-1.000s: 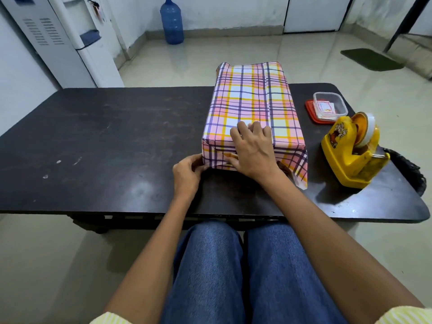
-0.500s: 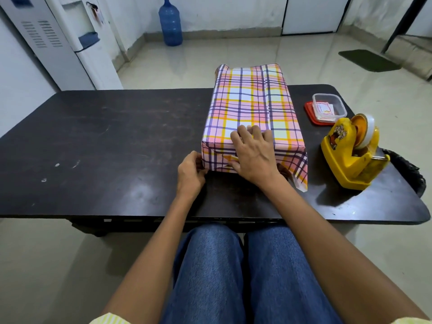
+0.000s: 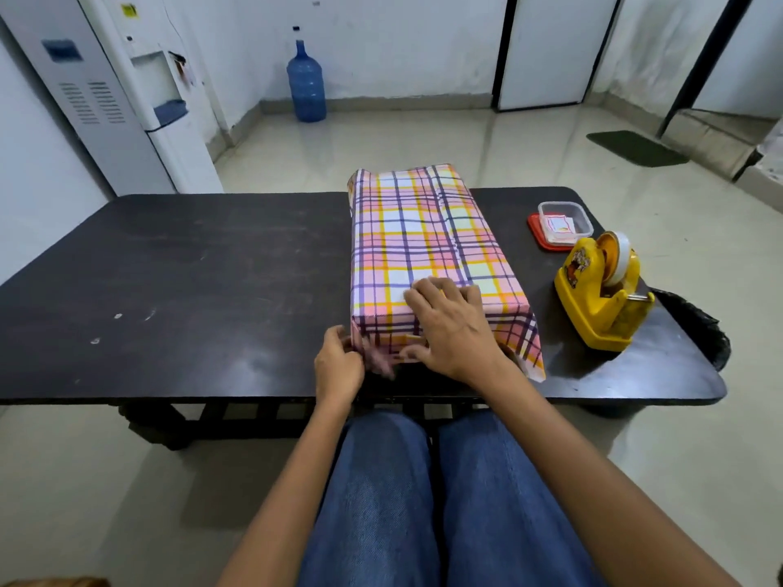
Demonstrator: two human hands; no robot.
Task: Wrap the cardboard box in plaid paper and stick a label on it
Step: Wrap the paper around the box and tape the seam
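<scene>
No readable text: the sticker on the yellow tape dispenser (image 3: pixel 601 298) and the labels in the clear container (image 3: pixel 560 222), both right of the hands, are too small. Left hand (image 3: pixel 339 366) pinches the plaid paper flap (image 3: pixel 376 361) at the wrapped box (image 3: pixel 423 239) near-left corner. Right hand (image 3: pixel 453 328) lies flat, fingers spread, pressing the box's near top edge. Box sits on the tabletop (image 3: pixel 190 269).
</scene>
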